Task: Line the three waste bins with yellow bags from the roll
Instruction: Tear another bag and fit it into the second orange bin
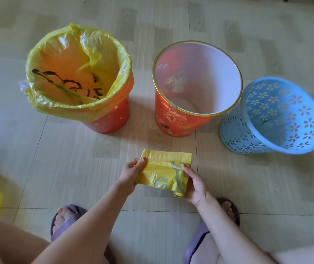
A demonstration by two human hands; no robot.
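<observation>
She is crouching over the floor [76, 168], holding the roll of yellow bags [163, 173] low in front of her feet, just short of the bins. Her left hand [131, 174] is pinching the loose sheet's left edge, and her right hand [195, 184] is gripping the rolled end. The left red bin [112, 119] is already lined; the middle red bin [173, 121] and blue basket [272, 117] are standing bare. She seems to be drawing out the second bag; next it needs tearing off and opening.
</observation>
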